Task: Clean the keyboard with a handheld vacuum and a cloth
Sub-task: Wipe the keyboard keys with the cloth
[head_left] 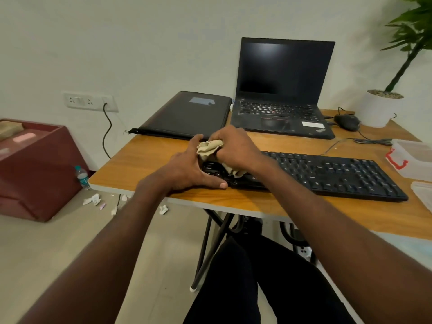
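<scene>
A black full-size keyboard (327, 175) lies across the wooden table (257, 206), its left end under my hands. My right hand (236, 148) grips a crumpled beige cloth (209, 147) and presses it onto the keys at the keyboard's left end. My left hand (187, 169) rests at the keyboard's left edge, thumb along its front corner, fingers straight against its side. No handheld vacuum is in view.
An open black laptop (282, 90) and a closed laptop sleeve (187, 115) sit at the table's back. A mouse (347, 122), white plant pot (378, 108) and clear plastic boxes (413, 160) stand at right. A maroon box (35, 169), bottle (82, 177) and paper scraps lie on the floor at left.
</scene>
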Motion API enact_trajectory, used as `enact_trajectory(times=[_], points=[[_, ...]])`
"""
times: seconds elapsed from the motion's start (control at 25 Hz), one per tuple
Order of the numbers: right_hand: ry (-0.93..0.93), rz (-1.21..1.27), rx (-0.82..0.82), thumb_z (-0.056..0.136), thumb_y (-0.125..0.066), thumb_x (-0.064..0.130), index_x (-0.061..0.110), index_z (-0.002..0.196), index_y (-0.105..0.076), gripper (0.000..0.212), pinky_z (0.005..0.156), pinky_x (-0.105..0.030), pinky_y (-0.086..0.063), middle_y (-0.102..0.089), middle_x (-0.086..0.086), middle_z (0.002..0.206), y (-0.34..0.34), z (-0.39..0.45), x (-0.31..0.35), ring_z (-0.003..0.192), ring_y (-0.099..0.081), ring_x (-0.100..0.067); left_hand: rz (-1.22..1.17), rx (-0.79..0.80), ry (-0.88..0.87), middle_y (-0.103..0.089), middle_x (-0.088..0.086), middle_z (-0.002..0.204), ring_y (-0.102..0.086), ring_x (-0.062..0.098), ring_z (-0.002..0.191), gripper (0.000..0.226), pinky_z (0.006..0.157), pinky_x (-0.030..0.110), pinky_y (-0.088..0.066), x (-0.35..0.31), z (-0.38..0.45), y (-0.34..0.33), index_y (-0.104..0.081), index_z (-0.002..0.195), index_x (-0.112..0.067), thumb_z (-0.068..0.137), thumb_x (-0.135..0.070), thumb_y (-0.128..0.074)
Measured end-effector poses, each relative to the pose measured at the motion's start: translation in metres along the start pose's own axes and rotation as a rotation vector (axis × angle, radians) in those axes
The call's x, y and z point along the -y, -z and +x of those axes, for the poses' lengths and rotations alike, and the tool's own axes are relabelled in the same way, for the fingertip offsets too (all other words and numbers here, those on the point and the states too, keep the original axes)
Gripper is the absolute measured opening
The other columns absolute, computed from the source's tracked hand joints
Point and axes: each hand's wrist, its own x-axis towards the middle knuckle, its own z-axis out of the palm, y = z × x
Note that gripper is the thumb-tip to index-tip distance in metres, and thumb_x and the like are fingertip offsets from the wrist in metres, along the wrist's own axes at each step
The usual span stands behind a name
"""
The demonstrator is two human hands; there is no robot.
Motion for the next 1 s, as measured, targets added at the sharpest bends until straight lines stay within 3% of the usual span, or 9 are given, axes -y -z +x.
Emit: enact_trajectory(times=[0.28, 0.4, 0.48, 0.64, 0.76, 0.92, 1.0], points=[[-0.005, -0.212, 0.240, 0.083, -0.081, 0.016, 0.030, 0.100, -0.075, 0.022, 0.066, -0.029, -0.047, -0.070, 0.006, 0.090, 0.029, 0.010, 0.005, 0.089, -0.066, -0.016, 0.034, -0.010, -0.035, -0.045, -0.009, 0.163, -0.041, 0.032, 0.149, 0.150, 0.120, 0.059, -0.039, -0.001, 0.001, -0.001, -0.010, 0.159, -0.053, 0.038, -0.087, -0.092], [-0.167, -0.397, 0.190, 0.083, -0.082, 0.026, 0.021, 0.119, -0.067, 0.039, 0.070, -0.035, -0.049, -0.063, -0.003, 0.100, 0.037, 0.011, -0.003, 0.087, -0.061, -0.021, 0.041, 0.005, -0.059, -0.037, -0.017, 0.168, -0.035, 0.028, 0.154, 0.151, 0.124, 0.058, -0.033, -0.002, 0.001, 0.000, -0.009, 0.161, -0.048, 0.039, -0.088, -0.090], [-0.145, -0.469, 0.117, 0.089, -0.075, 0.027, 0.017, 0.113, -0.059, 0.030, 0.066, -0.035, -0.045, -0.055, -0.002, 0.090, 0.028, 0.005, 0.002, 0.073, -0.053, -0.016, 0.051, 0.002, -0.058, -0.036, -0.016, 0.168, -0.034, 0.027, 0.154, 0.150, 0.124, 0.058, -0.033, -0.002, 0.000, 0.000, -0.010, 0.160, -0.048, 0.040, -0.089, -0.090], [-0.061, -0.313, 0.011, 0.088, -0.075, 0.024, 0.015, 0.098, -0.067, 0.016, 0.061, -0.032, -0.047, -0.058, 0.002, 0.077, 0.006, 0.010, 0.008, 0.070, -0.057, -0.015, 0.060, -0.013, -0.058, -0.048, -0.004, 0.159, -0.041, 0.032, 0.147, 0.141, 0.121, 0.059, -0.037, -0.004, -0.002, -0.002, -0.013, 0.157, -0.054, 0.044, -0.088, -0.089], [-0.078, -0.293, -0.105, 0.086, -0.075, 0.015, 0.015, 0.092, -0.072, 0.006, 0.060, -0.030, -0.049, -0.060, 0.002, 0.072, -0.001, 0.008, 0.002, 0.072, -0.063, -0.018, 0.047, -0.012, -0.076, -0.042, -0.002, 0.167, -0.035, 0.031, 0.153, 0.142, 0.124, 0.060, -0.033, -0.004, -0.001, -0.002, -0.012, 0.158, -0.051, 0.044, -0.086, -0.091], [-0.056, -0.219, 0.024, 0.084, -0.080, 0.012, 0.018, 0.097, -0.079, 0.015, 0.054, -0.021, -0.040, -0.068, 0.004, 0.079, 0.018, -0.001, -0.007, 0.072, -0.061, -0.008, 0.049, -0.010, -0.088, -0.042, -0.005, 0.165, -0.041, 0.035, 0.148, 0.144, 0.121, 0.061, -0.037, -0.004, -0.001, -0.002, -0.011, 0.157, -0.056, 0.041, -0.087, -0.091], [-0.096, -0.198, 0.017, 0.083, -0.083, 0.015, 0.018, 0.103, -0.079, 0.021, 0.060, -0.023, -0.048, -0.071, 0.003, 0.087, 0.027, 0.000, -0.015, 0.079, -0.065, -0.012, 0.035, -0.005, -0.092, -0.045, -0.004, 0.163, -0.045, 0.035, 0.145, 0.142, 0.118, 0.061, -0.040, -0.003, 0.001, -0.002, -0.012, 0.155, -0.060, 0.041, -0.087, -0.092]])
